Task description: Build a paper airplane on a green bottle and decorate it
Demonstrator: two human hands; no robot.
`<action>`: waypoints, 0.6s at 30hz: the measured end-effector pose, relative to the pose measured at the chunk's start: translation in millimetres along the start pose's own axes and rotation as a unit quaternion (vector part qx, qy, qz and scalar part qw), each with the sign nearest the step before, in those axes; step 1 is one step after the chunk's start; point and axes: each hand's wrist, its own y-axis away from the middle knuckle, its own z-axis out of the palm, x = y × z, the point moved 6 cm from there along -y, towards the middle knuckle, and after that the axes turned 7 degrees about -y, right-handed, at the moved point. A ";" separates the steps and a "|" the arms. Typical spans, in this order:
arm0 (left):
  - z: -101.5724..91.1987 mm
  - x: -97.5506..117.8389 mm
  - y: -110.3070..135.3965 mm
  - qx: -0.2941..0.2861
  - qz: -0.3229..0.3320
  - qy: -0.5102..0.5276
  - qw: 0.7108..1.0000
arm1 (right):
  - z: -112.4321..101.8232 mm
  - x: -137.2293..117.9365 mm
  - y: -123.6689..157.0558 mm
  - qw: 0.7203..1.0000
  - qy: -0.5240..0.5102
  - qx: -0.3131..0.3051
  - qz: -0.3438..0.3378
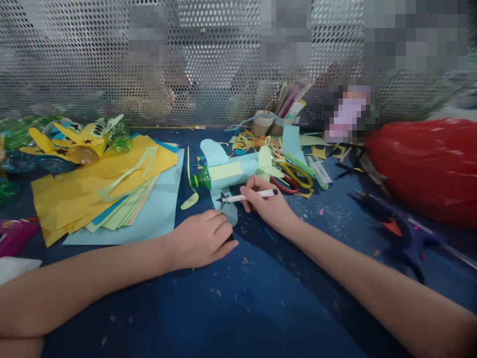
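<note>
A toy plane made from a green plastic bottle [201,180] wrapped in light blue paper [246,164] lies on its side ahead of my hands. One blue paper wing [213,151] points away from me; the near wing [230,215] carries a black star [222,200]. My right hand [266,201] is closed around a white marker [253,195], its tip at the star and its black end outward. Beside the near wing, my left hand [204,238] rests with curled fingers. Something small and dark shows by its thumb, too hidden to name.
Yellow and blue paper sheets [149,149] lie left, near a yellow paper-and-bottle figure [84,146]. Scissors [298,179], markers [319,171] and paper scraps sit behind the plane. At right are a blue glue gun [410,231] and a red bag-like object [428,169]. A perforated metal screen [208,64] stands behind.
</note>
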 end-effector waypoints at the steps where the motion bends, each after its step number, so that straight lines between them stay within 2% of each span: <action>1: 0.0 0.1 -0.1 -0.001 0.000 0.000 1.000 | -0.2 -0.1 0.0 1.000 -0.001 0.001 0.000; 18: 2.8 -0.3 0.6 -0.012 -0.002 0.015 1.000 | 1.7 -4.3 1.5 1.000 0.011 0.009 0.016</action>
